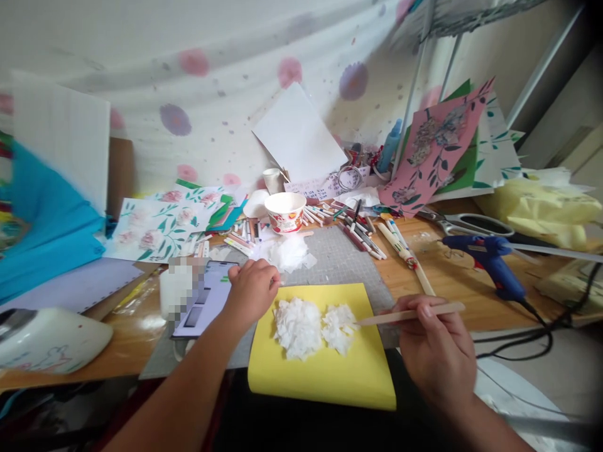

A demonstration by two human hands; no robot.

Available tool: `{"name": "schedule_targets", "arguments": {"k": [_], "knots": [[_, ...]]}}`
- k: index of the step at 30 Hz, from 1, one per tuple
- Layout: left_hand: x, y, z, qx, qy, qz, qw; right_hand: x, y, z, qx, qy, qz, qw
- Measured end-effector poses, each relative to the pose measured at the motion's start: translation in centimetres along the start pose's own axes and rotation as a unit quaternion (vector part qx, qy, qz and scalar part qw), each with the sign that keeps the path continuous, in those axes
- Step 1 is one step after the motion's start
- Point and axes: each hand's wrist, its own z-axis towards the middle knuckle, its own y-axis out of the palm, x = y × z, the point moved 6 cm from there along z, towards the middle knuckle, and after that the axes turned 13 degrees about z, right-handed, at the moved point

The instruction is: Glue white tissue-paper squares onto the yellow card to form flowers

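Note:
A yellow sheet of paper (325, 370) lies at the near edge of the desk with two clumps of white tissue pieces (313, 326) on it. My right hand (436, 351) is closed on a wooden stick (409, 313), whose tip touches the right clump. My left hand (252, 292) rests at the sheet's upper left corner with its fingers curled; what they pinch, if anything, is hidden. A loose pile of white tissue (287, 254) lies just beyond it on the grey cutting mat (339, 257).
A paper cup (285, 212) stands behind the mat among several markers (362, 235). A blue glue gun (492, 260) with its cord and scissors (466, 223) lie to the right. Flower-painted papers (160, 229), a phone (207, 301) and a white dish (49, 339) sit left.

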Motion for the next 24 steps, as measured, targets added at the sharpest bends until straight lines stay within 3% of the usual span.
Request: {"name": "schedule_targets", "arguments": {"k": [5,10,18,22,24], "knots": [[4.4,-2.7,-2.3,0.055,0.071,-0.081,0.993,-0.2,0.7,-0.4,-0.041,-0.009,0.013,0.999],[8.5,-3.9,-4.8,0.095,0.138,-0.168,0.971,0.5,0.6,-1.0,-0.105,-0.007,-0.081,0.991],[9.9,-3.3,-5.6,0.115,0.188,-0.156,0.963,0.6,0.3,-0.8,-0.062,-0.017,-0.107,0.992],[10.0,-3.0,-5.8,0.107,0.202,-0.141,0.963,-1.0,0.8,-0.6,-0.006,-0.052,-0.052,0.997],[10.0,-2.8,-5.8,0.104,0.202,-0.136,0.964,-2.1,1.4,-0.8,-0.019,-0.085,-0.041,0.995]]}}
